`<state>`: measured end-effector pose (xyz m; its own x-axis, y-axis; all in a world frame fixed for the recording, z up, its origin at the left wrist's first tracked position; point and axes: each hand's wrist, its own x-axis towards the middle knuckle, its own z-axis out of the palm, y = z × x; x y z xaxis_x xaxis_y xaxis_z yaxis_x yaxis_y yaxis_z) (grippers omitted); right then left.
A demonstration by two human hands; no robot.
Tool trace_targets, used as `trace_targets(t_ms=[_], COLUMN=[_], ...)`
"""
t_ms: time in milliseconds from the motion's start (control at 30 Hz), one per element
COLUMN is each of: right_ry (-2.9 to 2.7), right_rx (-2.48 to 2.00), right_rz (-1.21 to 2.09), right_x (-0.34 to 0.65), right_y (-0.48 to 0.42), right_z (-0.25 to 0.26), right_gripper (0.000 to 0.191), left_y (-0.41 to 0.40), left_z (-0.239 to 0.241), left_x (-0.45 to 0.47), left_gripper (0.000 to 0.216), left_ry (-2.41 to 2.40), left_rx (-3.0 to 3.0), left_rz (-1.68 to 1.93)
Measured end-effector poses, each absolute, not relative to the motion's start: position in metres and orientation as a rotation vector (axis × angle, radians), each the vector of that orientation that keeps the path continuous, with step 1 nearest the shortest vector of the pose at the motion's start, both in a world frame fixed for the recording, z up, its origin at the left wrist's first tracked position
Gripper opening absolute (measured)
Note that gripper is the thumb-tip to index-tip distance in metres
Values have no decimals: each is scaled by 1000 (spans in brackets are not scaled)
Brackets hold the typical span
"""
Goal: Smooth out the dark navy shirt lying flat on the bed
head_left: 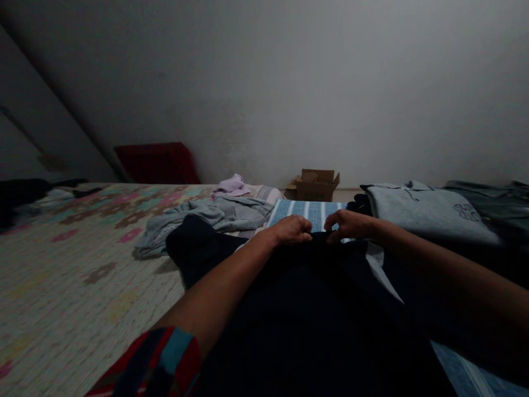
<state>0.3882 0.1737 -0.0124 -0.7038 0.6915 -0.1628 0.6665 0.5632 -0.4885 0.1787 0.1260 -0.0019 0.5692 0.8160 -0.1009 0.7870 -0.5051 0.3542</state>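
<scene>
Left hand [294,229] and right hand [346,225] lay close together at far edge of dark garment [306,309], fingers of each grip pressed together, pinching its hem. Garment spread on bed [74,275], reaching from hands back toward wearer. Beyond hands: one blue striped cloth [308,212]; one grey folded shirt [425,212]; one crumpled grey garment [215,218]; one cardboard box [316,184].

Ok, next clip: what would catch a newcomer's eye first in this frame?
Both hands meet at the centre: the left hand and right hand pinch the far edge of a dark garment spread across the patterned bed cover. Just beyond them lies a blue striped cloth, with a crumpled grey garment to its left and a folded grey shirt to its right. A small open cardboard box sits by the wall.
</scene>
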Motion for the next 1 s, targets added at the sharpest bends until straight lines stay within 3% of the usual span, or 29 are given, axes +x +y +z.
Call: trace_targets(t_ms=[133, 333, 633, 1000], right_ry=[-2747, -2788, -2639, -2551], right_rx=[-1096, -1353, -1418, -1419], right_rz=[738, 689, 831, 694], right_x=[372, 350, 343, 347], right_y=[166, 161, 153, 152], right_z=[-1, 5, -4, -2], right_gripper=[41, 23, 25, 27], left_y=[127, 128, 132, 130], left_z=[-2, 3, 5, 8], left_x=[180, 183, 177, 146], left_gripper=[9, 6, 12, 28], left_ry=[1269, 1225, 1173, 1464], left_rx=[2455, 2356, 2244, 2121], left_rz=[153, 190, 220, 43])
